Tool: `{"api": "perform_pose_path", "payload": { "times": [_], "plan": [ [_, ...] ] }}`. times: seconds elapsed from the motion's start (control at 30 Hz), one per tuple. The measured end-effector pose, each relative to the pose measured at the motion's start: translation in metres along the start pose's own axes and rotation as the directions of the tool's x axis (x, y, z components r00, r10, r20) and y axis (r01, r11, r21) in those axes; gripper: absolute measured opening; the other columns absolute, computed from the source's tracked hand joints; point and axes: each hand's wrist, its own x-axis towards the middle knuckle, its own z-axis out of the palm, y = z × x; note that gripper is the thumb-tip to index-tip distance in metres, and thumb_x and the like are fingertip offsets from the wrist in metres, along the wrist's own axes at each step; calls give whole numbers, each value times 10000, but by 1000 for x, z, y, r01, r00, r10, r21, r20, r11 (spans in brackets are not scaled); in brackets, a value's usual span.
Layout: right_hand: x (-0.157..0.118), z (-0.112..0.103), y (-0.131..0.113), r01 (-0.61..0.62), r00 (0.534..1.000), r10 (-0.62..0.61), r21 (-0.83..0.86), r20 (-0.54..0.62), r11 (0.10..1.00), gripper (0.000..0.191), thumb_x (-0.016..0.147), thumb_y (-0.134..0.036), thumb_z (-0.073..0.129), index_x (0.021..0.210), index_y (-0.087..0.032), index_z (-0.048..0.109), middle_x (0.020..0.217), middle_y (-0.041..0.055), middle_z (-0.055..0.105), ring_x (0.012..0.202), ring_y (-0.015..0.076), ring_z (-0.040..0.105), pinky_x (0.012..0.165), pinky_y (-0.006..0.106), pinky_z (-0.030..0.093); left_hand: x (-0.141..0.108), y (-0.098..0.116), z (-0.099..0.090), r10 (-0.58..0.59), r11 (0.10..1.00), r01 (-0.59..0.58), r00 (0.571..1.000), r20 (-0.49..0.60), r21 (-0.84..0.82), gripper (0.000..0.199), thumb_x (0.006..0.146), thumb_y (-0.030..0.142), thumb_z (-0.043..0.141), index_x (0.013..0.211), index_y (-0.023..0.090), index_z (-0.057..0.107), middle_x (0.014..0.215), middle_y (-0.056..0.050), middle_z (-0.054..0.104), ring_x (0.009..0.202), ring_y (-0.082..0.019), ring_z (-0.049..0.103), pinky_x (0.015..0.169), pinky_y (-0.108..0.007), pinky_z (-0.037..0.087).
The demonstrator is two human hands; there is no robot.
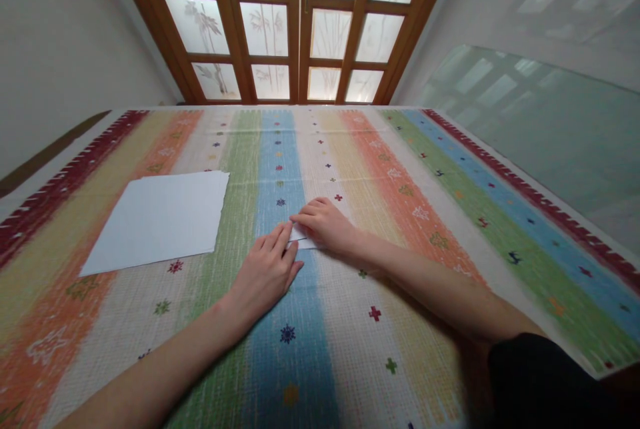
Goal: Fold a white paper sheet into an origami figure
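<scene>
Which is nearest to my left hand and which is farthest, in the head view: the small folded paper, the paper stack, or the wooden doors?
1. Small folded paper: under the left hand's fingertips, shared with the right hand.
2. Paper stack: on the cloth, off to the left.
3. Wooden doors: beyond the table's far edge.

**Small folded paper pinned flat on the striped cloth**

A little white folded paper (300,234) lies flat on the blue stripe, mostly covered. The right hand (325,224) presses on it from above, fingers spread across its top. The left hand (266,270) lies palm down just beside it, fingertips (286,232) touching its near left edge. Only a thin white sliver shows between the two hands.
</scene>
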Motion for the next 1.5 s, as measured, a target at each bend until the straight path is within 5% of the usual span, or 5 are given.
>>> {"api": "perform_pose_path", "payload": {
  "times": [0.2, 0.6, 0.8, 0.97, 1.5],
  "plan": [
    [-5, -2, 2, -104, 993, 111, 117, -51, 988, 310, 902, -203, 583, 1207, -169, 626, 1183, 125, 636, 1056, 226, 558, 907, 369, 410, -2, 0, 2, -48, 998, 48, 999, 3, -43, 314, 908, 298, 605, 1119, 72, 660, 1368, -286, 523, 1265, -388, 514, 949, -494, 488],
    [2, -5, 13, -294, 955, 282, 447, 97, 845, 92, 774, -112, 691, 846, -169, 700, 801, 20, 618, 710, 125, 545, 687, 256, 428, -4, -1, 3, -57, 994, 56, 998, -5, -96, 317, 912, 296, 598, 1134, 82, 669, 1334, -279, 554, 1249, -380, 535, 954, -501, 497],
    [-17, -1, 8, -42, 995, 63, 234, -83, 971, 136, 898, -153, 578, 793, -163, 665, 796, 39, 640, 747, 145, 549, 700, 263, 420, -4, -2, 4, -49, 995, 47, 998, -25, -86, 305, 921, 299, 580, 1115, 87, 680, 1348, -270, 549, 1255, -375, 531, 966, -501, 482],
    [-36, 4, 6, 229, 959, -236, -64, -155, 971, 291, 999, -185, 412, 915, -155, 689, 866, 81, 685, 752, 166, 572, 689, 300, 425, -5, -2, 2, -37, 995, 36, 999, -2, -91, 305, 943, 283, 535, 1150, 103, 668, 1362, -219, 561, 1271, -351, 518, 985, -496, 453],
    [-42, 0, -3, 286, 947, -318, -318, -53, 904, 289, 1004, -158, 384, 945, -110, 662, 833, 81, 683, 751, 190, 592, 660, 327, 409, -6, 3, 3, -7, 1000, 9, 996, 88, -22, 391, 969, 291, 462, 1234, 32, 586, 1355, -258, 555, 1262, -355, 532, 1006, -490, 448]
  ]
}}
